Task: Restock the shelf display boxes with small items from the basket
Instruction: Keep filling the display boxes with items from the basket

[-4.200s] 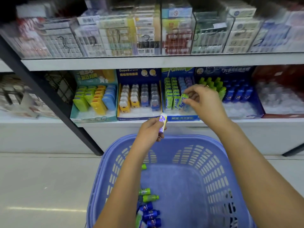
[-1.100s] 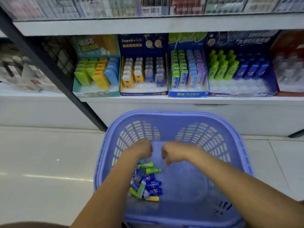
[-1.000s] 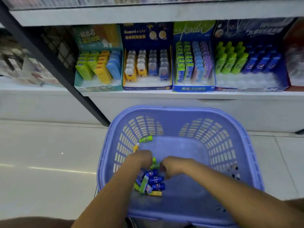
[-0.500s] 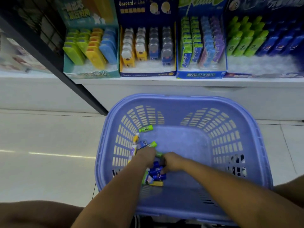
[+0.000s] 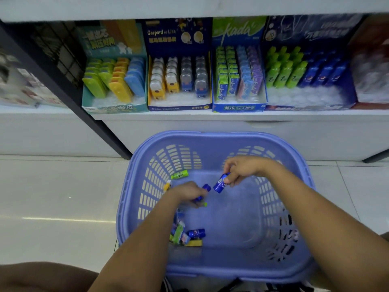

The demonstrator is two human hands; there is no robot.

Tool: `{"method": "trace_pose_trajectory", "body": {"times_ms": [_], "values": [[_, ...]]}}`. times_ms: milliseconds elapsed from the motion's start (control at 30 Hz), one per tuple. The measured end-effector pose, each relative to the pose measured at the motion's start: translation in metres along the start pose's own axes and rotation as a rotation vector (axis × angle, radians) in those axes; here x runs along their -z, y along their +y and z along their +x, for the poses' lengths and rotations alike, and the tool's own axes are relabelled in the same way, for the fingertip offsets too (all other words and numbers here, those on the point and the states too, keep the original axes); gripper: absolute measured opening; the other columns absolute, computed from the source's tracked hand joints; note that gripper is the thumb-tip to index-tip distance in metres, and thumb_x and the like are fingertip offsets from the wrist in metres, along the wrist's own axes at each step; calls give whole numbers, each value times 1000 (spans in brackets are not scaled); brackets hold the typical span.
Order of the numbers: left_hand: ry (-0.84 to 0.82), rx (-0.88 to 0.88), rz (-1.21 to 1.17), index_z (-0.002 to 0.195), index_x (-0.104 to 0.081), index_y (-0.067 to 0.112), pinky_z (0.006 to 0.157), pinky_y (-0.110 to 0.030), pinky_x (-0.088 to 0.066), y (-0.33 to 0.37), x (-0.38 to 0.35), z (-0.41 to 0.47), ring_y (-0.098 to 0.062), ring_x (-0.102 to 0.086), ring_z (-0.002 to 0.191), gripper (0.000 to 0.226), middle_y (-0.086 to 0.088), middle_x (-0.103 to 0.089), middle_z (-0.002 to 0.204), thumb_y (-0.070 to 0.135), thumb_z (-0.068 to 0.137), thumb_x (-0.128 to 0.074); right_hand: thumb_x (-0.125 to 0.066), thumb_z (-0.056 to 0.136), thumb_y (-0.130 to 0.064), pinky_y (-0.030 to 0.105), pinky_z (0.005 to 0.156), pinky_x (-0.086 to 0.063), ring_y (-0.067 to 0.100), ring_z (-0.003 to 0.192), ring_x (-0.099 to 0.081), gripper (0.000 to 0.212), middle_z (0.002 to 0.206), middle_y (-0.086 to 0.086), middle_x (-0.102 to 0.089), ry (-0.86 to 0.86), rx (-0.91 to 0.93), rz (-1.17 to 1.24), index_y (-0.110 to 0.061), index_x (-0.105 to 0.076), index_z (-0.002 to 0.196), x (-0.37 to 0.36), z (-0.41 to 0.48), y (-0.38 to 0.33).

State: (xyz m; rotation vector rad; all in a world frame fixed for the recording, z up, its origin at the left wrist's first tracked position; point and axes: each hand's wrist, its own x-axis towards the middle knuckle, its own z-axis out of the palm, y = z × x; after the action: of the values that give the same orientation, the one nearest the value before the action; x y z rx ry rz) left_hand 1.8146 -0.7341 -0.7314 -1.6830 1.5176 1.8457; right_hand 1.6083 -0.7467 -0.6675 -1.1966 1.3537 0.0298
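A lilac plastic basket (image 5: pixel 221 142) stands on the floor below the shelf. My right hand (image 5: pixel 242 169) pinches a small blue bottle (image 5: pixel 219 183) above the basket's middle. My left hand (image 5: pixel 187 193) grips another blue bottle (image 5: pixel 205 189), with a green tip showing beneath it. Several small items (image 5: pixel 187 234) lie in the basket's left corner, and a green bottle (image 5: pixel 180 175) rests against its left wall. On the shelf, a dark blue display box (image 5: pixel 311 102) holds green and blue bottles.
Three more display boxes stand left of it: a kada box (image 5: pixel 239 107), a Gaspard et Lisa box (image 5: pixel 179 106) and a teal box (image 5: pixel 113 108). A black slanted shelf post (image 5: pixel 84 114) runs left of the basket. Pale tiled floor (image 5: pixel 52 197) lies to the left.
Both hands have risen from the pile in the basket's left corner, each now holding a blue bottle. My right hand moved up and to the right. The camera tilted up slightly.
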Motion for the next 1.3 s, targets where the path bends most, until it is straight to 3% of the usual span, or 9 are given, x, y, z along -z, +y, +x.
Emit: {"method": "trace_pose_trajectory", "body": {"times_ms": [67, 167, 267, 400, 633, 800, 1067, 1167, 1300], "values": [[-32, -46, -409, 71, -50, 6, 66, -32, -56, 21, 7, -10, -13, -53, 49, 17, -7, -51, 56, 4, 87, -45, -67, 83, -3, 24, 71, -54, 19, 73, -64, 16, 91, 15, -64, 26, 62, 27, -8, -56, 94, 19, -15, -10], [-124, -192, -629, 85, -55, 13, 55, -24, -53, 49, 22, -33, -8, -43, 44, 13, 2, -47, 55, 12, 94, -45, -67, 83, -2, 23, 71, -54, 15, 70, -64, 14, 81, 9, -66, 80, 167, 100, -12, -60, 91, 41, -35, -27], [-162, -363, -655, 93, -64, 12, 49, -19, -42, 69, 35, -60, -7, -35, 48, 17, 6, -40, 57, 27, 92, -56, -67, 82, -1, 20, 66, -54, 13, 67, -64, 16, 77, 8, -67, 135, 269, 167, -10, -61, 93, 53, -52, -47], [-33, -527, -604, 72, -49, 19, 47, -17, -31, 87, 41, -84, -6, -27, 46, 22, 9, -36, 53, 21, 87, -64, -70, 79, -4, 22, 69, -56, 15, 69, -66, 17, 81, 11, -69, 214, 376, 203, -9, -62, 94, 57, -69, -74], [58, -649, -677, 71, -54, 19, 45, -18, -32, 111, 54, -108, -8, -29, 46, 21, 5, -41, 56, 26, 89, -62, -72, 75, -9, 19, 61, -55, 10, 63, -67, 13, 69, 2, -69, 432, 536, 334, -11, -63, 84, 54, -84, -108], [142, -612, -706, 92, -60, 13, 42, -19, -25, 140, 50, -115, -8, -31, 45, 37, 2, -49, 61, 48, 94, -47, -76, 74, -14, 16, 57, -53, 8, 56, -64, 16, 68, 2, -68, 757, 571, 397, -14, -64, 85, 78, -107, -100], [62, -596, -735, 93, -59, 7, 34, -15, -20, 178, 19, -115, -6, -32, 38, 31, -1, -51, 60, 19, 97, -31, -78, 74, -23, 20, 63, -45, 15, 67, -54, 33, 80, 4, -57, 1385, 419, 43, -11, -64, 101, 151, -141, -38], [165, -604, -653, 94, -56, 8, 35, -16, -24, 184, 11, -113, -8, -31, 41, 17, -3, -54, 62, 17, 96, -42, -77, 75, -20, 27, 69, -45, 19, 71, -54, 34, 82, 7, -57, 1402, 363, -27, -7, -64, 104, 168, -135, -20], [270, -643, -628, 89, -57, 14, 38, -16, -26, 190, 5, -107, -9, -31, 45, 7, -1, -52, 61, 19, 93, -56, -77, 75, -12, 20, 63, -42, 20, 72, -55, 29, 83, 10, -58, 1327, 370, -58, -6, -64, 101, 179, -117, -7]]}}
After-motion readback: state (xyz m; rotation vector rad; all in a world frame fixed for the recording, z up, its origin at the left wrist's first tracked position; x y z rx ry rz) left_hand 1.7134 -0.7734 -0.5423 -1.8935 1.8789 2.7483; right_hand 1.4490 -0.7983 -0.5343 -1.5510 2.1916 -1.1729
